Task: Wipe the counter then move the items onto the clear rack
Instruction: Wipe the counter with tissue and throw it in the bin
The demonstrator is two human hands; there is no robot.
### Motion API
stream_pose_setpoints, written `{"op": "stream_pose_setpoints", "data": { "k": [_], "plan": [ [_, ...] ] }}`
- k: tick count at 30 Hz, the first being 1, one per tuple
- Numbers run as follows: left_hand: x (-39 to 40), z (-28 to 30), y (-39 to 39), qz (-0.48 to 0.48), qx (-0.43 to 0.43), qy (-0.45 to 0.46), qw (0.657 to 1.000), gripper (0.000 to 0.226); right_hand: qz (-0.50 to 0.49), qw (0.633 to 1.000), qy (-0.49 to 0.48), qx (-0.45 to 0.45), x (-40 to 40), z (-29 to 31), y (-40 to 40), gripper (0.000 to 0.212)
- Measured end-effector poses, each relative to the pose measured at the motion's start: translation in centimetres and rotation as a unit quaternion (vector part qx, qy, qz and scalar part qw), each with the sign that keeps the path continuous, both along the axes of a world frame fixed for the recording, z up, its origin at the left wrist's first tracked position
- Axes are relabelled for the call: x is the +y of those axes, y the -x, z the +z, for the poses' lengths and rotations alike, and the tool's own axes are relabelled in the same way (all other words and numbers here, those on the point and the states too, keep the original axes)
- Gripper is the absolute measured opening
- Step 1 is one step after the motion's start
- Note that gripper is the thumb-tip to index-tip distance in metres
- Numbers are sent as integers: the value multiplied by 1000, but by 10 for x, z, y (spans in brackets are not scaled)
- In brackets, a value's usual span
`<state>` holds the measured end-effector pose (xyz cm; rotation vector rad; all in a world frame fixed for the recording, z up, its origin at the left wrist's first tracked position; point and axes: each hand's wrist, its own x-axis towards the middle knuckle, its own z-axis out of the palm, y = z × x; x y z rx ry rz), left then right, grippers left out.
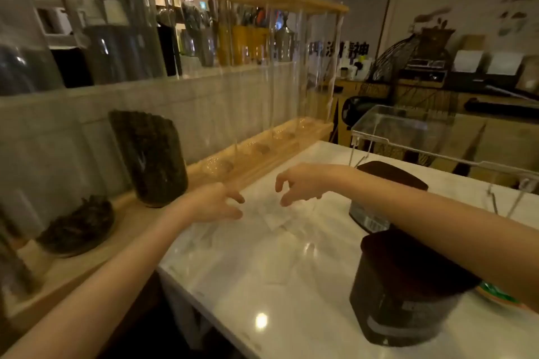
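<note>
The white marble bench (pixel 291 271) runs from the near edge back to the far right, its glossy top catching lamp glare. Along its left edge stands a wooden shelf (pixel 96 245) with clear panels rising to a wooden top board. On that shelf a tall jar (pixel 150 157) of dark beans leans a little, and nearer the front a low glass bowl (pixel 77 226) of dark pieces sits beside it. The clear rack (pixel 414 137) stands on thin legs at the far right part of the bench, nothing visible on its top. Two dark-lidded canisters sit on the right side of the bench: the near canister (pixel 408 285) close to the front edge, and the far canister (pixel 382 198) behind it, partly under the rack and crossed by the right forearm. Between the hands, on the middle of the bench, lies a pale, blurred cloth (pixel 274 214), hard to make out. The left hand (pixel 215 204) is spread, fingers reaching toward it; the right hand (pixel 300 182) hovers just above with fingers curled and apart, gripping nothing.
</note>
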<state>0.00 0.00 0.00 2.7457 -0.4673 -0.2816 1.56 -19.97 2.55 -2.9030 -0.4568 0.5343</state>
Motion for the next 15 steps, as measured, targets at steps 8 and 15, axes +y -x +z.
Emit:
{"op": "stream_pose_setpoints", "data": {
  "k": [8,15],
  "plan": [
    [11,-36,9,3,-19,-20,1000,41,16,991,125,41,28,-26,1,44],
    [5,-50,22,12,-130,17,991,25,46,991,128,6,31,-36,-5,27]
  ]
}}
